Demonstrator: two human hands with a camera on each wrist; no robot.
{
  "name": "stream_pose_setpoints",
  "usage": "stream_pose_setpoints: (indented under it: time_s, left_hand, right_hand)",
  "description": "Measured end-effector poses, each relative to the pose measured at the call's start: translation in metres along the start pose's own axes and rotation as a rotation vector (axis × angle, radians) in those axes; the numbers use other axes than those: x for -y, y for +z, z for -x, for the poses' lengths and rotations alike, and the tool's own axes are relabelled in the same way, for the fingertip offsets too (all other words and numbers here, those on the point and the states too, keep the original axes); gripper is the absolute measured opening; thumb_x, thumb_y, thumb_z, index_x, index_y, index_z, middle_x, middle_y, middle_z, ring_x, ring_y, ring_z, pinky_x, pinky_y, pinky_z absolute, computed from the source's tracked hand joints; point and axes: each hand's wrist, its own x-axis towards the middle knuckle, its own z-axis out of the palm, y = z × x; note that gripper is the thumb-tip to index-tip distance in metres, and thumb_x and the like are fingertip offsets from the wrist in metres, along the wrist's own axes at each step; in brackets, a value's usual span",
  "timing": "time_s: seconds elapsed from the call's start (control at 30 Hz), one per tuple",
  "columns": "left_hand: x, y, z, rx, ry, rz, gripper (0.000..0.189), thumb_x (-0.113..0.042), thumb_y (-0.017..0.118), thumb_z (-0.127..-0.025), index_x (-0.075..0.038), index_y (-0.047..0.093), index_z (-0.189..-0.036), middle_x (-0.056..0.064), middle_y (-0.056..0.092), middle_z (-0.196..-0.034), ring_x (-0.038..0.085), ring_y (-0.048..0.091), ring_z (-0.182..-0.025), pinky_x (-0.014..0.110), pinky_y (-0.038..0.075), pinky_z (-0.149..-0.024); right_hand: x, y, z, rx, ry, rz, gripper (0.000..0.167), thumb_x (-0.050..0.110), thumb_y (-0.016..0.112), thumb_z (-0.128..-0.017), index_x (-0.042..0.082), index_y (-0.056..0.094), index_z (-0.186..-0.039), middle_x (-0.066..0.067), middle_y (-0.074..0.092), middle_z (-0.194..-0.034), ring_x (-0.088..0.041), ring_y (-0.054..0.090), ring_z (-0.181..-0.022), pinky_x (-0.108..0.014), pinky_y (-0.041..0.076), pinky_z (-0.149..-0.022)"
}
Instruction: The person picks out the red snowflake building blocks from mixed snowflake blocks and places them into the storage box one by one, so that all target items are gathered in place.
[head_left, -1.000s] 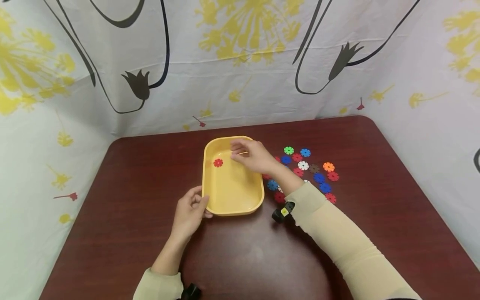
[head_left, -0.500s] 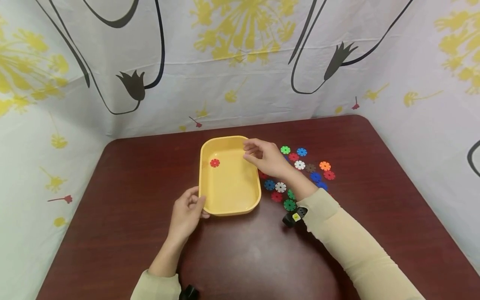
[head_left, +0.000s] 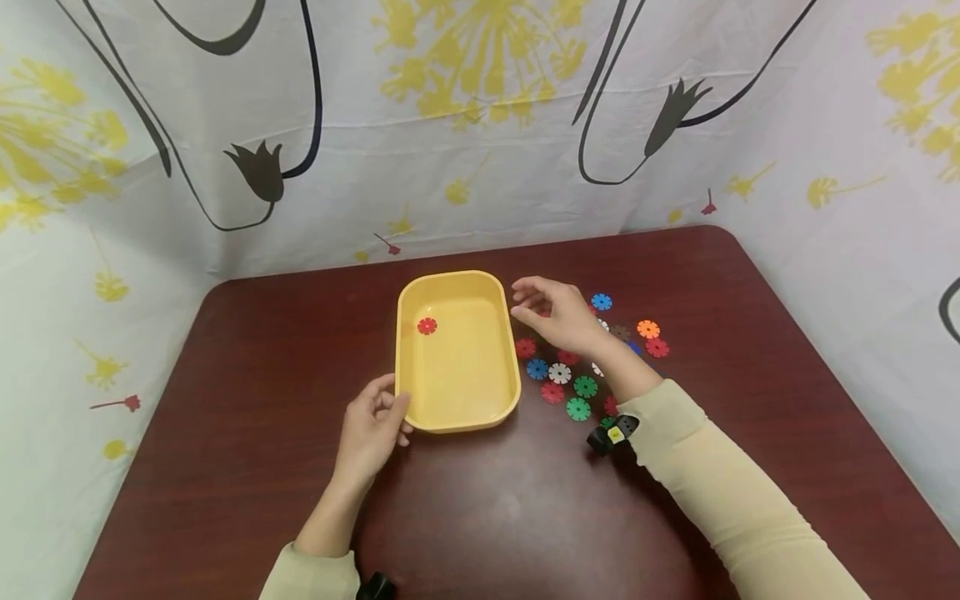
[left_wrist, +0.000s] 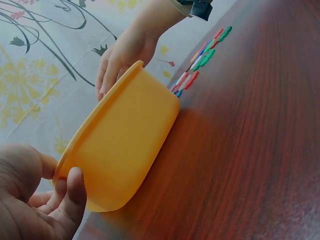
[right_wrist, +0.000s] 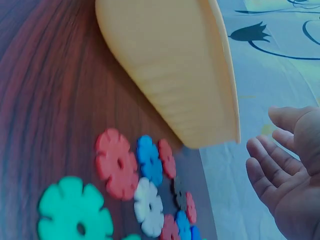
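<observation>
A yellow plastic tray point(head_left: 459, 375) sits on the table, with one red flower-shaped disc point(head_left: 427, 326) lying inside toward its upper left. My left hand point(head_left: 371, 435) grips the tray's near left corner; the left wrist view shows thumb and fingers pinching its rim. Just beyond the tray's right edge, my right hand point(head_left: 561, 318) hovers with loosely bent fingers, and nothing is between them. Below and beside it lie several notched discs, among them a green disc point(right_wrist: 75, 212), a white disc point(right_wrist: 148, 207) and a blue disc point(head_left: 602, 302). The right forearm and hand cover part of that group.
The dark red-brown table point(head_left: 285, 358) meets a patterned cloth point(head_left: 337, 167) at its back and sides. An orange disc point(head_left: 648, 329) lies toward the right of the group. Black wrist cameras sit on both sleeves, the right camera point(head_left: 611, 435) close above the nearest discs.
My right hand has moved right, from over the tray to outside its right edge above the discs. The left hand keeps its grip, and the red disc stays inside the tray.
</observation>
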Motion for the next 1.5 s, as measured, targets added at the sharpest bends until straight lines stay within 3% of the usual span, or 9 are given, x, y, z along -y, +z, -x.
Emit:
stream_pose_setpoints:
  time_s: [0.27,0.7,0.97,1.17,1.5]
  left_hand:
    - [-0.001,0.000,0.000,-0.004,-0.028,-0.017,0.045,-0.012,0.064,-0.100,0.001,0.051,-0.141,0.012,0.061,-0.079,0.021,0.060,-0.058,0.024,0.053,-0.043]
    - [0.000,0.001,-0.003,-0.003,-0.018,-0.026,0.043,-0.010,0.062,-0.101,0.002,0.051,-0.141,0.021,0.062,-0.085,0.018,0.061,-0.060,0.026,0.058,-0.048]
    - [-0.002,0.001,-0.001,0.003,-0.017,-0.013,0.044,-0.010,0.061,-0.101,0.002,0.050,-0.141,0.022,0.062,-0.085,0.024,0.064,-0.062,0.029,0.061,-0.052]
    - [0.000,0.001,-0.002,0.002,-0.006,-0.007,0.043,-0.010,0.061,-0.101,0.003,0.050,-0.141,0.024,0.062,-0.086,0.030,0.066,-0.064,0.030,0.062,-0.053]
    - [-0.001,0.000,-0.002,0.016,-0.010,0.027,0.044,-0.011,0.062,-0.101,0.004,0.050,-0.141,0.019,0.061,-0.084,0.018,0.063,-0.059,0.028,0.062,-0.054]
  right_hand:
    - [-0.011,-0.016,0.011,-0.002,0.020,0.030,0.034,0.016,0.068,-0.099,0.003,0.061,-0.129,-0.015,0.068,-0.117,-0.026,0.066,-0.101,-0.044,0.059,-0.084]
    - [-0.027,-0.023,0.013,-0.042,0.089,0.016,0.032,0.019,0.066,-0.100,0.003,0.063,-0.128,-0.011,0.069,-0.112,-0.025,0.065,-0.098,-0.043,0.058,-0.082]
    - [-0.047,-0.015,0.010,-0.009,0.133,0.066,0.034,0.020,0.065,-0.101,0.000,0.062,-0.129,-0.013,0.069,-0.112,-0.028,0.065,-0.099,-0.046,0.061,-0.084]
    - [-0.057,-0.012,0.006,0.008,0.096,0.116,0.033,0.015,0.066,-0.100,-0.002,0.062,-0.129,-0.017,0.068,-0.116,-0.030,0.066,-0.103,-0.048,0.060,-0.089]
    - [-0.064,-0.008,-0.001,0.092,0.094,0.246,0.033,0.017,0.071,-0.097,0.002,0.066,-0.125,-0.013,0.064,-0.110,-0.031,0.059,-0.101,-0.047,0.056,-0.090]
